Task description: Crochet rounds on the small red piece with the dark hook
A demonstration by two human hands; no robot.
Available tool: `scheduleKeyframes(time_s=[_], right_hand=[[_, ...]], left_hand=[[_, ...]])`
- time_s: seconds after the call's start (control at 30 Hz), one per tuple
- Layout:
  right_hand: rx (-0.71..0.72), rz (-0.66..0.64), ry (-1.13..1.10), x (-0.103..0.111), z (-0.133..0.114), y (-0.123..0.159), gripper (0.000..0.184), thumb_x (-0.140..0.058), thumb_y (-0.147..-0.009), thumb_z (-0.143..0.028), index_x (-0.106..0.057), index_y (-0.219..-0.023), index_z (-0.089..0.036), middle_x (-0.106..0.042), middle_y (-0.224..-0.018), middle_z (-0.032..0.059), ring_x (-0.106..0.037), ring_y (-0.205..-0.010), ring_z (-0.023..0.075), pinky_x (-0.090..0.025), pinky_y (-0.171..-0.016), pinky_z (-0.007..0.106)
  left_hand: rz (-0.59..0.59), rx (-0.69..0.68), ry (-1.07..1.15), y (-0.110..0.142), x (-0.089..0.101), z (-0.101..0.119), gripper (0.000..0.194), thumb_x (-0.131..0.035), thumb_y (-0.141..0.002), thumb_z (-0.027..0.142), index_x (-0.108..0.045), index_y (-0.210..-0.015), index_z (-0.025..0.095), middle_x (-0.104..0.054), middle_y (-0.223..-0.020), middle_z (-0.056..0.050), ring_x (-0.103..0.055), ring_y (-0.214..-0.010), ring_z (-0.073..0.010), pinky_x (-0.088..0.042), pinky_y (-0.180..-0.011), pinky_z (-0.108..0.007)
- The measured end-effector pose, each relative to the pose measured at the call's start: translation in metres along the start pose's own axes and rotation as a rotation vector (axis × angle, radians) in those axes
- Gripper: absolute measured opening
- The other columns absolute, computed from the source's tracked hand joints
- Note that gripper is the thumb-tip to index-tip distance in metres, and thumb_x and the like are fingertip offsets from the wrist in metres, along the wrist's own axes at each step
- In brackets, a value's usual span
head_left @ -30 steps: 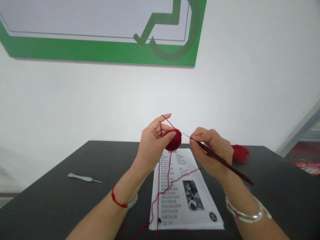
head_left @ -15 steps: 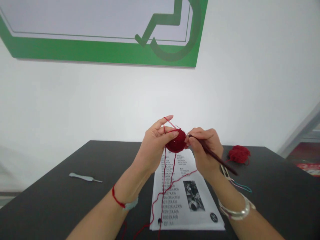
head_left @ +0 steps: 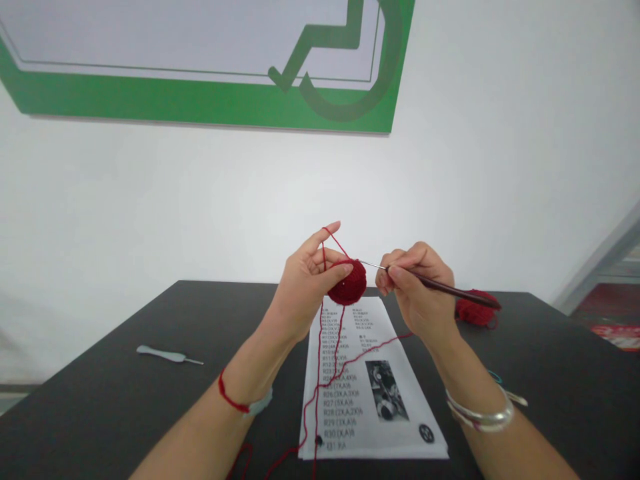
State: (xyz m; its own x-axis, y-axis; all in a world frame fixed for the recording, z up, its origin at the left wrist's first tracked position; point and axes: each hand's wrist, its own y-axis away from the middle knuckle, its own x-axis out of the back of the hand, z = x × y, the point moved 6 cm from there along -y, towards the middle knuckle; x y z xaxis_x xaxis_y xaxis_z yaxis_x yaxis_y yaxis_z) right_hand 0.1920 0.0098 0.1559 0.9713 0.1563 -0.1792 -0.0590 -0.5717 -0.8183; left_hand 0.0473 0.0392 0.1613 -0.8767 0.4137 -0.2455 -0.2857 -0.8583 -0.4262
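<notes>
While the left hand [head_left: 304, 290] pinches a round red crochet piece [head_left: 348, 284] between thumb and fingers, its raised index finger [head_left: 331, 233] keeps the yarn [head_left: 336, 244] taut. The right hand [head_left: 416, 287], wrist lifted, grips a crochet hook [head_left: 445, 285] pencil-style, its tip just apart from the stitches at 3 o'clock. Below lies a printed pattern sheet [head_left: 373, 383]; a yarn ball [head_left: 475, 310] sits at 2 o'clock on the table [head_left: 100, 413].

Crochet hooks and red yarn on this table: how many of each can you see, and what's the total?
Crochet hooks: 2 (dark-handled hook in the right hand; grey-handled hook on the table)
Red yarn pieces: 2 (crocheted ball in the left hand; yarn bundle on the table)
Total: 4
</notes>
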Motion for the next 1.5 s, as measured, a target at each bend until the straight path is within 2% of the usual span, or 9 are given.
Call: scheduleKeyframes(time_s=[0.13,0.27,0.47,0.77,0.9,1.1,1.33,1.5], right_hand=[[0.022,-0.018,0.071,0.003,-0.001,-0.002,0.016,-0.064,-0.079,-0.018,-0.05,-0.073,-0.023,-0.056,-0.06,-0.0044,-0.049,-0.051,0.0106,-0.036,-0.046,0.026],[0.053,-0.045,0.084,0.003,-0.003,-0.002,0.015,-0.064,-0.08,-0.017,-0.052,-0.073,-0.023,-0.056,-0.06,-0.0042,-0.049,-0.052,0.0105,-0.035,-0.046,0.026],[0.045,-0.031,0.123,0.004,-0.005,-0.002,0.016,-0.065,-0.079,-0.021,-0.051,-0.072,-0.023,-0.056,-0.06,-0.0042,-0.049,-0.051,0.0109,-0.035,-0.046,0.026],[0.046,-0.047,0.116,0.003,-0.006,-0.002,0.016,-0.062,-0.078,-0.012,-0.052,-0.073,-0.023,-0.057,-0.06,-0.0043,-0.049,-0.051,0.0105,-0.035,-0.046,0.025],[0.033,-0.037,0.138,0.002,-0.005,-0.003,0.015,-0.062,-0.078,-0.013,-0.052,-0.072,-0.022,-0.057,-0.059,-0.004,-0.049,-0.05,0.0108,-0.035,-0.045,0.026],[-0.021,-0.049,0.098,0.004,-0.002,-0.004,0.015,-0.064,-0.078,-0.018,-0.051,-0.072,-0.022,-0.057,-0.06,-0.0044,-0.049,-0.051,0.0104,-0.036,-0.046,0.025],[-0.146,-0.063,-0.06,-0.003,0.004,-0.004,0.016,-0.063,-0.079,-0.018,-0.049,-0.07,-0.022,-0.057,-0.058,-0.0046,-0.049,-0.05,0.0098,-0.036,-0.047,0.024],[-0.185,-0.055,-0.12,-0.005,0.005,-0.005,0.019,-0.064,-0.078,-0.018,-0.048,-0.068,-0.022,-0.054,-0.055,-0.0053,-0.048,-0.05,0.0097,-0.037,-0.046,0.024]], left_hand=[[-0.002,-0.003,-0.017,-0.001,0.0,-0.001,0.072,-0.071,-0.067,0.01,-0.046,-0.135,0.019,-0.065,-0.069,0.003,-0.058,-0.059,-0.0081,-0.046,-0.057,-0.02],[-0.006,-0.006,-0.018,-0.001,0.0,-0.001,0.075,-0.072,-0.067,0.01,-0.045,-0.136,0.022,-0.066,-0.07,0.002,-0.058,-0.059,-0.0084,-0.046,-0.058,-0.019],[0.001,-0.013,-0.03,-0.001,0.0,-0.001,0.073,-0.071,-0.067,0.011,-0.046,-0.134,0.021,-0.066,-0.07,0.002,-0.058,-0.058,-0.0088,-0.046,-0.057,-0.02],[0.011,-0.035,-0.054,-0.001,-0.002,0.003,0.067,-0.069,-0.068,0.009,-0.048,-0.131,0.018,-0.065,-0.068,0.003,-0.056,-0.058,-0.0077,-0.045,-0.056,-0.018],[0.017,-0.045,-0.081,-0.001,-0.002,0.004,0.067,-0.07,-0.067,0.01,-0.049,-0.131,0.018,-0.065,-0.068,0.003,-0.056,-0.058,-0.0083,-0.045,-0.056,-0.019],[0.02,-0.032,-0.092,-0.001,-0.002,0.004,0.068,-0.07,-0.067,0.01,-0.049,-0.131,0.018,-0.066,-0.069,0.003,-0.057,-0.058,-0.0084,-0.045,-0.057,-0.02],[-0.012,0.007,-0.045,0.0,-0.004,0.0,0.067,-0.07,-0.067,0.01,-0.049,-0.13,0.018,-0.066,-0.069,0.003,-0.058,-0.058,-0.0083,-0.045,-0.057,-0.019],[-0.019,0.019,-0.039,0.001,-0.003,-0.002,0.068,-0.071,-0.066,0.009,-0.049,-0.13,0.018,-0.066,-0.069,0.003,-0.058,-0.059,-0.0088,-0.045,-0.057,-0.02]])
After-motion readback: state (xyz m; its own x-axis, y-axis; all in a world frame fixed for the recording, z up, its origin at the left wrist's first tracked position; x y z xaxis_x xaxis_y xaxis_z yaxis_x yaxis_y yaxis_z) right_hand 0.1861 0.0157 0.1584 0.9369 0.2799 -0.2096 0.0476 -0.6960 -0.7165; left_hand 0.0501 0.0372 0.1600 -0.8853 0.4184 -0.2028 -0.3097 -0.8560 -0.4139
